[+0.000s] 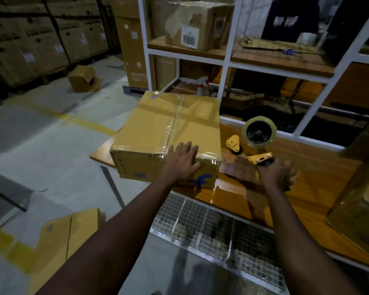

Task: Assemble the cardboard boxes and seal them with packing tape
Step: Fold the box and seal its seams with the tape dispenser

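While the right hand point(275, 174) grips the tape gun point(259, 143), the flat left hand point(182, 161) presses the likely stiff box point(158, 128), best held underneath.

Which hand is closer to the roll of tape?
Right. The right hand holds the tape dispenser by its handle, just below the roll of tape; the left hand lies flat on the cardboard box, farther off to the left.
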{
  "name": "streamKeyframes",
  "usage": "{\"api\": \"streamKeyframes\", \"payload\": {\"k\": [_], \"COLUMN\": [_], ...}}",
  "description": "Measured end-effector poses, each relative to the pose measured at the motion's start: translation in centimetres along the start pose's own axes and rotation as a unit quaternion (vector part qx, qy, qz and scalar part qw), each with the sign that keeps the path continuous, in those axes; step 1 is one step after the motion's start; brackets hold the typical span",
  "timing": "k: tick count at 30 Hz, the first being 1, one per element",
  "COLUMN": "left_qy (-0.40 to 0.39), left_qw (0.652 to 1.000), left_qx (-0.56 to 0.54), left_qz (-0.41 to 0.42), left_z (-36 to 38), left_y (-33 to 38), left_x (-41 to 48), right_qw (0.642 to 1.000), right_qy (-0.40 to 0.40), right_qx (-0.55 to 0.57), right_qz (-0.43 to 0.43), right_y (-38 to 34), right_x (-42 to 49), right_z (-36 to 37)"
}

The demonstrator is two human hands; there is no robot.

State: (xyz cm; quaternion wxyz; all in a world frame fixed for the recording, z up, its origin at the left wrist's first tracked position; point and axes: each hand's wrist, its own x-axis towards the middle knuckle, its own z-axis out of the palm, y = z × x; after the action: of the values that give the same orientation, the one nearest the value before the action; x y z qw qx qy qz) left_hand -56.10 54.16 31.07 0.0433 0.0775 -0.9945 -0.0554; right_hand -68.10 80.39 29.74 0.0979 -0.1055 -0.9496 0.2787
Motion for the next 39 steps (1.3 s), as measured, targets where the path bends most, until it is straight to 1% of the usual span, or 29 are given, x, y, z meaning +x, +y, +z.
{"api": "streamKeyframes", "payload": {"k": [3, 9, 13, 19, 22, 25, 28, 32, 34, 36, 39], "left_qy": [-0.02, -0.014, -0.024, -0.018, -0.017, -0.023, -0.015, 0.01, 0.022, 0.04, 0.092], "left_qw": [1.0, 1.0, 0.999, 0.999, 0.999, 0.999, 0.999, 0.999, 0.999, 0.996, 0.979], "left_qx": [0.009, 0.026, 0.035, 0.027, 0.029, 0.036, 0.044, 0.032, 0.008, -0.039, -0.102], "left_qz": [0.005, -0.007, -0.012, -0.005, -0.002, 0.009, 0.016, -0.016, -0.038, -0.073, -0.152], "left_z": [0.9, 2.0, 2.4, 2.4, 2.4, 1.9, 1.2, 0.3, -0.4, -1.0, -1.8], "left_y": [1.7, 2.8, 2.7, 2.1, 2.0, 1.9, 0.8, -3.1, -5.9, -8.9, -13.6], "left_x": [1.2, 1.7, 1.8, 1.3, 1.2, 1.1, 0.8, -0.1, -0.9, -1.9, -3.7], "right_qw": [0.998, 0.985, 0.977, 0.974, 0.971, 0.976, 0.987, 0.997, 0.995, 0.988, 0.959], "right_qy": [-0.038, -0.12, -0.161, -0.162, -0.158, -0.148, -0.118, -0.07, -0.074, -0.086, -0.128], "right_qx": [-0.043, -0.089, -0.103, -0.129, -0.145, -0.121, -0.084, -0.044, -0.025, -0.008, 0.005], "right_qz": [0.03, 0.091, 0.099, 0.091, 0.1, 0.103, 0.066, -0.005, -0.059, -0.13, -0.252], "right_y": [2.5, 6.6, 7.8, 7.2, 6.6, 5.7, 3.1, -3.7, -8.0, -12.4, -18.1], "right_x": [-0.3, -1.6, -2.3, -2.1, -2.2, -3.0, -3.7, -5.2, -6.7, -8.9, -13.0], "right_z": [1.7, 4.1, 5.1, 5.1, 4.8, 4.3, 3.6, 2.4, 2.1, 2.6, 4.8]}}
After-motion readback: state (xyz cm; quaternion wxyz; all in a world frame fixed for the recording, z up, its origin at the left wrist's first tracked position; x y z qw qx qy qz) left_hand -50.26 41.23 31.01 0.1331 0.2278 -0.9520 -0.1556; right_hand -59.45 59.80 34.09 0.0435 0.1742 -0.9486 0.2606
